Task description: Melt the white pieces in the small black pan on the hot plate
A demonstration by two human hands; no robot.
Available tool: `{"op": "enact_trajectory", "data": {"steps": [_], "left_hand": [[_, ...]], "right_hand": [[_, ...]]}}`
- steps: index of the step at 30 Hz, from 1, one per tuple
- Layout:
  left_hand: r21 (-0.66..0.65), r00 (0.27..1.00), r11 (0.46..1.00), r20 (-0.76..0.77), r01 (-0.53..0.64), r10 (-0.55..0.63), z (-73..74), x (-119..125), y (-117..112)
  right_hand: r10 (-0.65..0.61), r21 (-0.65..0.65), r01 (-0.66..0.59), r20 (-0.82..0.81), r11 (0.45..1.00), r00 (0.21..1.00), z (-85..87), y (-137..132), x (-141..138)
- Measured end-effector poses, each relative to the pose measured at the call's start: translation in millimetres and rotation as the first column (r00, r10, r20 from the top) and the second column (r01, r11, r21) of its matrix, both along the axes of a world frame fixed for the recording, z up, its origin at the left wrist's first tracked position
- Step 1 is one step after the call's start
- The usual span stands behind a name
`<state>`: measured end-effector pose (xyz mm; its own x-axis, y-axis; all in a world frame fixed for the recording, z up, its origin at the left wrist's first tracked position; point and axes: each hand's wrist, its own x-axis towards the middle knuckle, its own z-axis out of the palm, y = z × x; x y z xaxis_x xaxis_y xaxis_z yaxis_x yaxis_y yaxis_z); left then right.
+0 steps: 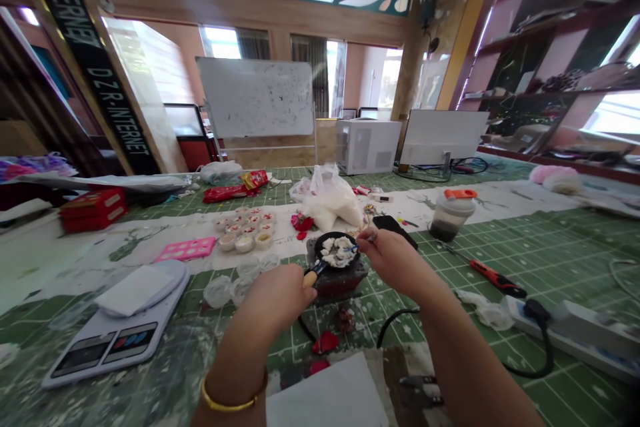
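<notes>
A small black pan (337, 244) holding white wax-like chunks (336, 250) sits on a small dark heater (340, 280) in the middle of the table. My left hand (280, 297) is closed around the pan's wooden handle (310, 278). My right hand (393, 257) pinches a thin stick-like tool (361, 243) whose tip reaches into the white chunks. A gold bangle (227, 403) circles my left wrist.
A digital scale (115, 330) with a white sheet lies at left. Several small filled cups (245, 227), a pink mould (186, 249), a plastic bag (327, 200), a lidded jar (450, 213), a red-handled cutter (495, 277) and a power strip (575, 330) surround the pan. White paper (325, 397) lies near me.
</notes>
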<state>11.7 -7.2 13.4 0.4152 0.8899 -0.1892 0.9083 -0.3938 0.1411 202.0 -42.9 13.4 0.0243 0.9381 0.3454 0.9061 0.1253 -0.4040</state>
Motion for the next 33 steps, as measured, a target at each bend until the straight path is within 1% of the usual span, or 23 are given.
{"op": "enact_trajectory", "data": {"steps": [3, 4, 8, 9, 12, 13, 17, 18, 22, 23, 26, 27, 31, 33], "left_hand": [[0.010, 1.000, 1.000, 0.007, -0.002, 0.002, -0.5, -0.6, 0.2], [0.016, 1.000, 1.000, 0.009, -0.001, 0.001, -0.8, -0.6, 0.3], [0.011, 1.000, 1.000, 0.000, 0.001, -0.001, -2.0, -0.8, 0.7], [0.012, 1.000, 1.000, 0.000, 0.004, -0.004, -2.1, -0.9, 0.8], [0.019, 1.000, 1.000, 0.002, 0.005, -0.005, -1.5, -1.6, 0.5], [0.019, 1.000, 1.000, 0.003, 0.003, -0.003, -1.1, -1.8, 0.2], [0.007, 1.000, 1.000, 0.010, 0.007, -0.007, 0.5, -2.4, -0.8], [0.001, 1.000, 1.000, 0.010, 0.009, -0.009, 0.7, -2.3, -0.9], [-0.010, 1.000, 1.000, 0.005, -0.002, 0.002, 1.2, -1.4, -1.6], [-0.007, 1.000, 1.000, 0.008, -0.006, 0.006, 1.3, -1.5, -1.8], [0.001, 1.000, 1.000, 0.020, -0.001, 0.001, 1.1, -3.0, -1.5], [0.004, 1.000, 1.000, 0.025, 0.005, -0.005, 0.8, -3.8, -1.2], [0.009, 1.000, 1.000, 0.025, -0.006, 0.006, -0.1, -5.7, 0.6], [0.009, 1.000, 1.000, 0.012, -0.026, 0.026, -0.1, -5.3, 0.7]], "right_hand": [[0.057, 0.010, -0.057, 0.005, 0.998, 0.998, -1.0, 0.4, -0.9], [0.056, 0.018, -0.056, 0.013, 0.998, 0.998, -1.7, 1.4, -1.4], [-0.031, 0.050, 0.026, 0.098, 0.998, 0.995, -4.5, 5.2, -0.6], [-0.025, 0.057, 0.019, 0.116, 0.998, 0.993, -4.9, 5.3, 0.1], [0.043, 0.075, -0.053, 0.131, 0.996, 0.990, -5.1, 4.2, 0.7], [0.043, 0.078, -0.053, 0.126, 0.995, 0.991, -5.0, 4.0, 0.3], [-0.050, 0.066, 0.042, 0.127, 0.997, 0.991, -3.9, 3.6, -1.4], [-0.045, 0.060, 0.037, 0.132, 0.998, 0.990, -3.6, 3.3, -1.8], [0.068, 0.081, -0.078, 0.122, 0.994, 0.990, -6.1, 4.9, -4.3], [0.064, 0.091, -0.074, 0.115, 0.993, 0.991, -7.3, 6.0, -5.1], [-0.012, 0.098, 0.001, 0.109, 0.995, 0.994, -9.5, 7.7, -6.2], [-0.012, 0.098, 0.002, 0.111, 0.995, 0.994, -9.5, 7.2, -6.2], [0.090, 0.095, -0.101, 0.110, 0.990, 0.990, -8.1, 4.6, -6.9], [0.063, 0.094, -0.073, 0.105, 0.993, 0.992, -8.3, 5.2, -7.4]]}}
